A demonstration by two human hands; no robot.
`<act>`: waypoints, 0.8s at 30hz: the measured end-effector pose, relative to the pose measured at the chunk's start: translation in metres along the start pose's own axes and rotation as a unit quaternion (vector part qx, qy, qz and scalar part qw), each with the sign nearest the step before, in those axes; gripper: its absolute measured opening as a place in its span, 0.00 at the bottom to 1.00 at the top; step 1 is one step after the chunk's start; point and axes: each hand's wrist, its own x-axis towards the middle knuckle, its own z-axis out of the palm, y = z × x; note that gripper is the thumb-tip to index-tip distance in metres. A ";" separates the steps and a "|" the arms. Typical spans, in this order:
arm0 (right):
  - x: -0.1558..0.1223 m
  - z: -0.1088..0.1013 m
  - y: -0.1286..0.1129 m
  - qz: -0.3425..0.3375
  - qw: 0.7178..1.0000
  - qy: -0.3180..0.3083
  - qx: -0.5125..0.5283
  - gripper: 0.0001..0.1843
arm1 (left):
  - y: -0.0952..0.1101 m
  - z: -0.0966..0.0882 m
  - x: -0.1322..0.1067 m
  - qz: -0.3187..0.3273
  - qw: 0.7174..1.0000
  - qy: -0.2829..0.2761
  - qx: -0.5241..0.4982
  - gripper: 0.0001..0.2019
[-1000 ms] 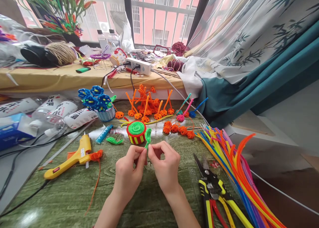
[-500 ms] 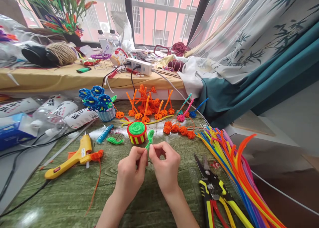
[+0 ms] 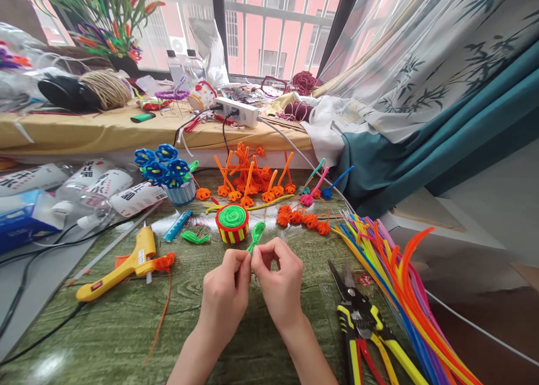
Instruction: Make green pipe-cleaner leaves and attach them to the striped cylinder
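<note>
A bent green pipe cleaner (image 3: 257,234) sticks up between my fingertips, its top curled into a leaf-like loop. My left hand (image 3: 226,287) pinches its lower end, and my right hand (image 3: 278,281) grips it just beside, the fingertips almost touching. Right behind my hands stands a small round pot (image 3: 232,224) with red and yellow stripes and a coiled green top. Another green pipe cleaner piece (image 3: 195,237) lies to the left of the pot, apart from my hands.
To the left lie a yellow glue gun (image 3: 122,263) and a blue tube (image 3: 177,225). Pliers (image 3: 362,312) and a bundle of coloured pipe cleaners (image 3: 400,284) are at the right. Behind are orange pipe-cleaner flowers (image 3: 252,177) and a pot of blue flowers (image 3: 166,166).
The green loop has tilted slightly to the right and its shape looks fuller. My left hand has shifted a little to the right; both hands keep their pinch.
</note>
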 end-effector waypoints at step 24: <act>0.007 0.003 0.006 0.133 0.966 -0.084 0.204 0.11 | 0.003 -0.002 0.002 -0.093 0.989 0.014 -0.117 0.06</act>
